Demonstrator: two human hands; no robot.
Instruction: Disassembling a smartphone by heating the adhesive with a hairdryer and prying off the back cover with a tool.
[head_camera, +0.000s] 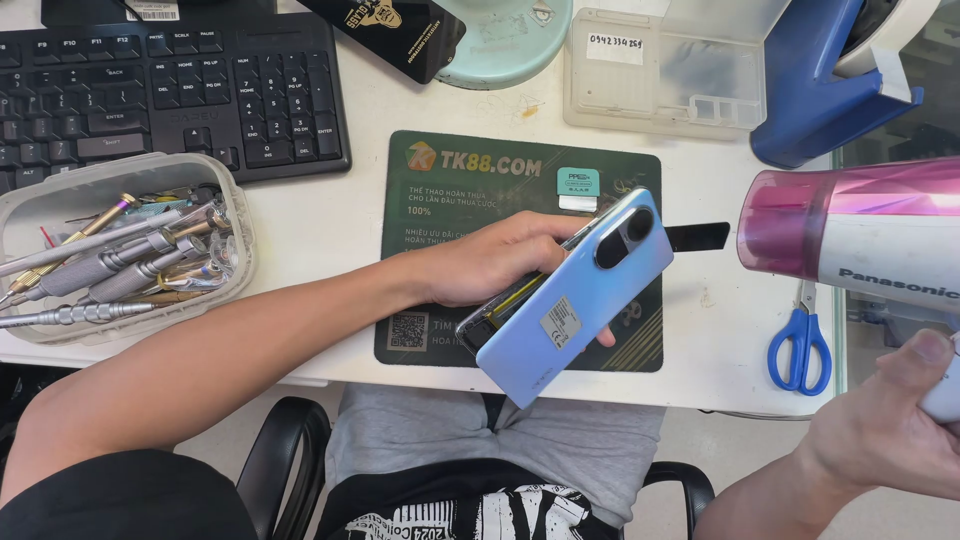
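Glossy pale-blue phone back (575, 295) — shiny pink-and-white plastic hair dryer (860, 225) — matt dark-green mat (440, 200)

A black keyboard (170, 90), a tool tub (125, 245) and blue scissors (800, 345) lie apart.

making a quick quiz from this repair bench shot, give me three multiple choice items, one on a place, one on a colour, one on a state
1. Where do the scissors lie?
A. in the tool tub
B. on the table under the hair dryer
C. on the keyboard

2. What colour is the phone back?
A. light blue
B. red
C. black

3. How is the phone held?
A. flat on the mat
B. tilted in the left hand
C. in the right hand

Answers: 1 B, they lie below the dryer's body. 2 A, the back looks pale blue. 3 B, the left hand's fingers grip its edge above the green mat.
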